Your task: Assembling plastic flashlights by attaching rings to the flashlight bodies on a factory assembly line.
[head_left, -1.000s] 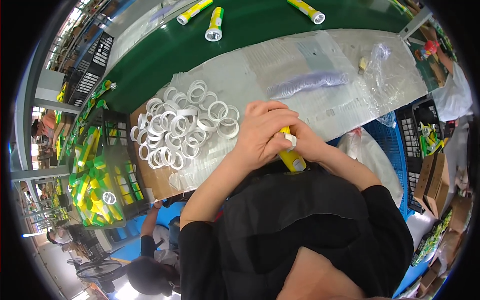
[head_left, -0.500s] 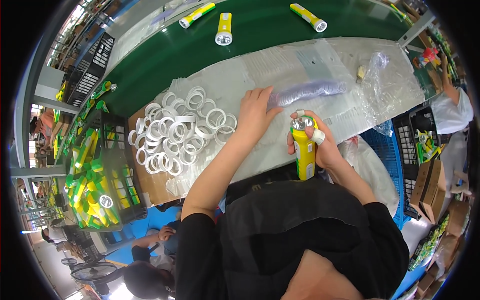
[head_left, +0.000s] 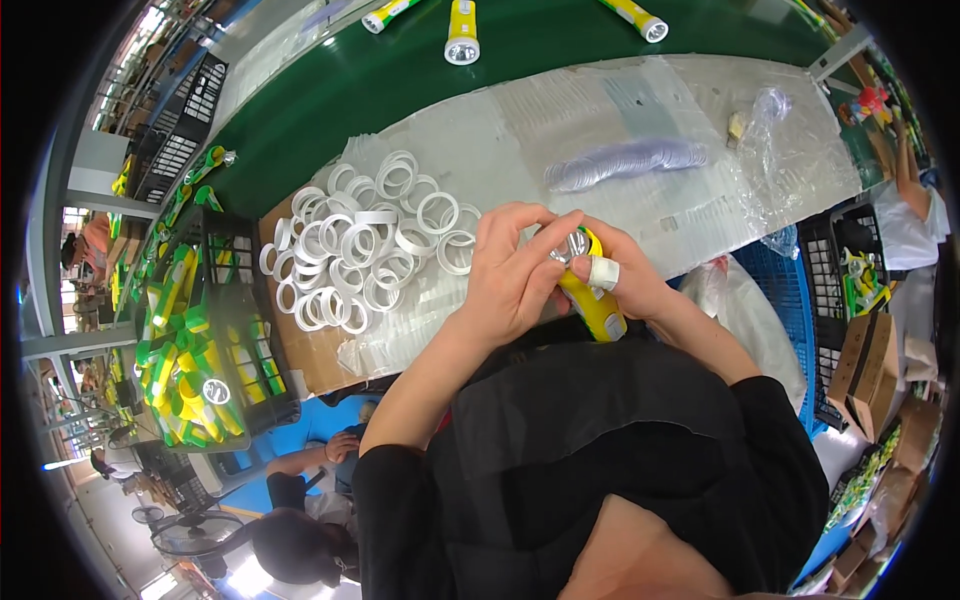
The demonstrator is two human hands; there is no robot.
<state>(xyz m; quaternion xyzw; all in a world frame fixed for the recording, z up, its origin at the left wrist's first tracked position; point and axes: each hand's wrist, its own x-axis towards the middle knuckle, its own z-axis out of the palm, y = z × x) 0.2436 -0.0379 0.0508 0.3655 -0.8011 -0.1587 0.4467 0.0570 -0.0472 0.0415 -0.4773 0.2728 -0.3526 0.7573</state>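
My right hand (head_left: 630, 268) is wrapped around a yellow and green flashlight (head_left: 598, 312), its lamp end tilted up and to the left. White tape covers part of the right thumb. My left hand (head_left: 508, 268) is at the lamp end with thumb and fingertips drawn together; whatever they pinch is too small or hidden to make out. Just beyond the hands, a long row of stacked clear thin discs (head_left: 625, 164) lies on the plastic-covered bench top (head_left: 500, 140). To the left of my left hand is a loose heap of white rings (head_left: 362, 243).
Several flashlights, one a yellow flashlight (head_left: 462, 35), lie on the green belt (head_left: 540, 50) at the far side. A crate (head_left: 250, 400) of yellow and green flashlight parts stands at the left. Crumpled clear plastic (head_left: 775, 140) lies far right, near a blue crate (head_left: 790, 310). Another person (head_left: 300, 540) sits lower left.
My left hand has left the row of clear discs and come back toward me to the flashlight's lamp end. The flashlight, upright before, now leans left in my right hand.
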